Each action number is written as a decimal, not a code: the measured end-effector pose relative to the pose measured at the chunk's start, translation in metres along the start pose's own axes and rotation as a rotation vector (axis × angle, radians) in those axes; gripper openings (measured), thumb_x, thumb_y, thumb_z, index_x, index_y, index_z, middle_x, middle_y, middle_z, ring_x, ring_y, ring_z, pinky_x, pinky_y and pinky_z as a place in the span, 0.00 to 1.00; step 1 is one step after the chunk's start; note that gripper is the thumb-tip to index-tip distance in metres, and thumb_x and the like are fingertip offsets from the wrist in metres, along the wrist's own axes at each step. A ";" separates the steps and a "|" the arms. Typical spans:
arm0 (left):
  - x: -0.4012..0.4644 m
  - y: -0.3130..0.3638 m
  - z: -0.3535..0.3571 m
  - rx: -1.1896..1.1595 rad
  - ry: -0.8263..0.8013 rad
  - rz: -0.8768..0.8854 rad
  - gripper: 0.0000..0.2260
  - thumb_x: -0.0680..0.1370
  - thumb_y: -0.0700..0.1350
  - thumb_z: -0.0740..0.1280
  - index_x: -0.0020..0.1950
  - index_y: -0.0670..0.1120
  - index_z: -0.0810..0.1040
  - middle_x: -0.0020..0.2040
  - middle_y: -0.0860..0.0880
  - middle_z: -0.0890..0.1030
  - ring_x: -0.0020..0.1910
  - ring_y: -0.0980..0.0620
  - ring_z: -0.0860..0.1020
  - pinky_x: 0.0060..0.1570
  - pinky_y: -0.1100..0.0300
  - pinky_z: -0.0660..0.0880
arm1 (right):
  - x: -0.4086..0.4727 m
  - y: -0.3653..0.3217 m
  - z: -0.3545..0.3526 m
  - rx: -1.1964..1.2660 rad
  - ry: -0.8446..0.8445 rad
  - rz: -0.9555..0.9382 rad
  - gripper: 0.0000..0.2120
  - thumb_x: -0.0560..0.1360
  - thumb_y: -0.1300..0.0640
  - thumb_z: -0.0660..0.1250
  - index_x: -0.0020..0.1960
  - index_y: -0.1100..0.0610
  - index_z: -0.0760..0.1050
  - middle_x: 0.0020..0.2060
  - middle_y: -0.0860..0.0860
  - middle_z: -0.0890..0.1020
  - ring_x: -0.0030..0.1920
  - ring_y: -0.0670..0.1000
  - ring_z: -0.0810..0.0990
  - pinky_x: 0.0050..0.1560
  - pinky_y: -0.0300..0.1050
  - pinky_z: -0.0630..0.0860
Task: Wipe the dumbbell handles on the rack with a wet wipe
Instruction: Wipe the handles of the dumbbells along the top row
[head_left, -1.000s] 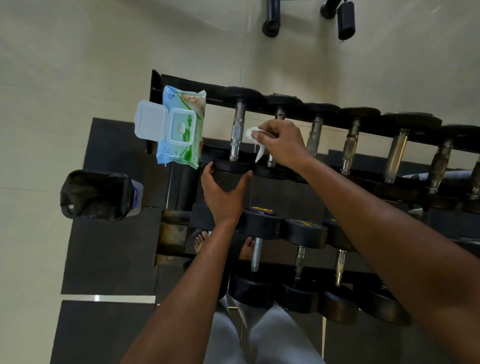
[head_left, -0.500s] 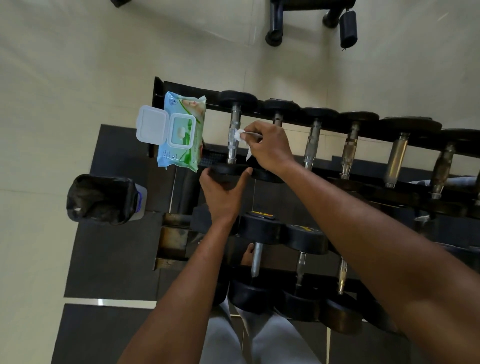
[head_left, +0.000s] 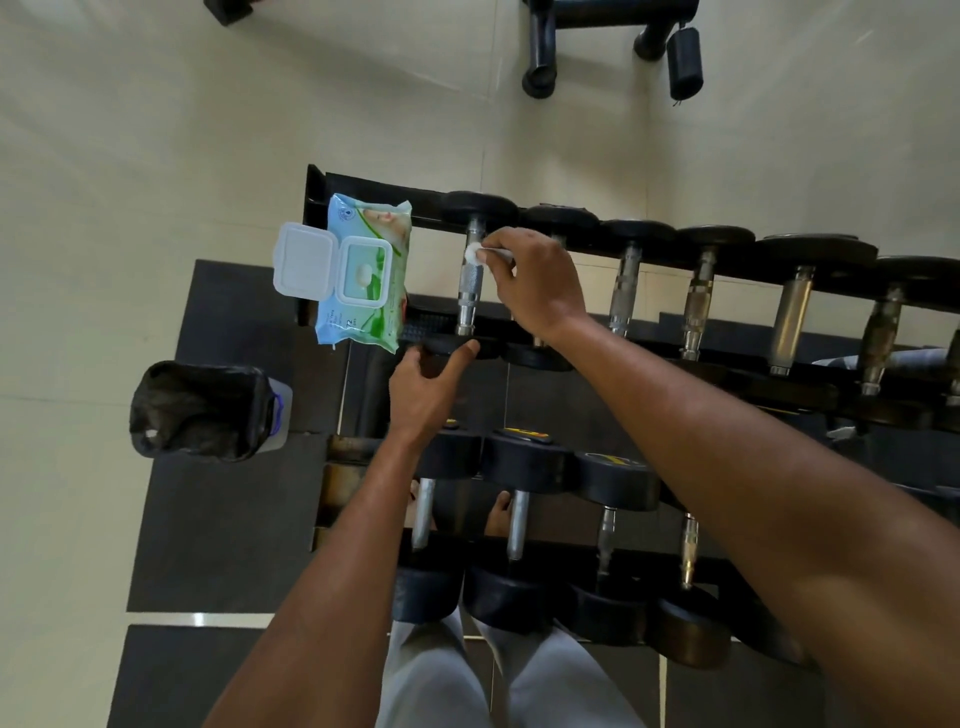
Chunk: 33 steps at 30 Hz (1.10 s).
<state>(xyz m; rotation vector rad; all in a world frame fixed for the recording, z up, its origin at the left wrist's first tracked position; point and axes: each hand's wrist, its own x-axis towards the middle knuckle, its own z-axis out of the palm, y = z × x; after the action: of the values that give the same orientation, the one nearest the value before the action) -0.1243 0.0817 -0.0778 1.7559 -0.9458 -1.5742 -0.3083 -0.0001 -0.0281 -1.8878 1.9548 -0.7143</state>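
Pinching wet wipe (head_left: 474, 253) against dumbbell handle (head_left: 469, 283), right hand (head_left: 535, 283)

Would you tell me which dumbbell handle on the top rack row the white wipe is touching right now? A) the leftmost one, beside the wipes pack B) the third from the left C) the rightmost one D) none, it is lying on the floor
A: the right hand pinches the wet wipe against the upper part of the leftmost handle, next to the wipes pack.

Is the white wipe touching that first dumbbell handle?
Touching. The head view shows the wipe, pinched by the right hand, pressed against the handle near its top.
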 end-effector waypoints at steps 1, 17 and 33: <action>0.001 -0.001 -0.001 -0.016 -0.027 -0.020 0.25 0.73 0.63 0.80 0.60 0.46 0.83 0.55 0.46 0.86 0.52 0.44 0.87 0.41 0.51 0.86 | 0.004 -0.003 0.001 -0.013 0.028 -0.005 0.09 0.84 0.51 0.68 0.59 0.53 0.83 0.50 0.48 0.86 0.50 0.49 0.83 0.50 0.50 0.82; -0.001 -0.016 -0.004 0.075 0.010 0.014 0.49 0.63 0.73 0.82 0.77 0.50 0.73 0.67 0.54 0.82 0.67 0.55 0.81 0.61 0.46 0.83 | -0.015 0.008 0.012 -0.034 -0.086 0.013 0.07 0.81 0.49 0.72 0.56 0.49 0.84 0.50 0.45 0.86 0.48 0.49 0.83 0.45 0.52 0.82; 0.001 -0.014 -0.011 0.152 -0.032 0.042 0.52 0.63 0.74 0.81 0.78 0.47 0.72 0.71 0.51 0.80 0.69 0.53 0.78 0.70 0.50 0.78 | 0.024 -0.012 0.010 0.509 0.026 0.600 0.02 0.81 0.55 0.73 0.50 0.50 0.82 0.46 0.44 0.84 0.49 0.43 0.83 0.54 0.40 0.80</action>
<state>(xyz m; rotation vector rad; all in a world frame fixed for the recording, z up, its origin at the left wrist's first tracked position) -0.1113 0.0887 -0.0886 1.8052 -1.1365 -1.5428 -0.2947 -0.0249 -0.0276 -0.9370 1.9579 -0.9239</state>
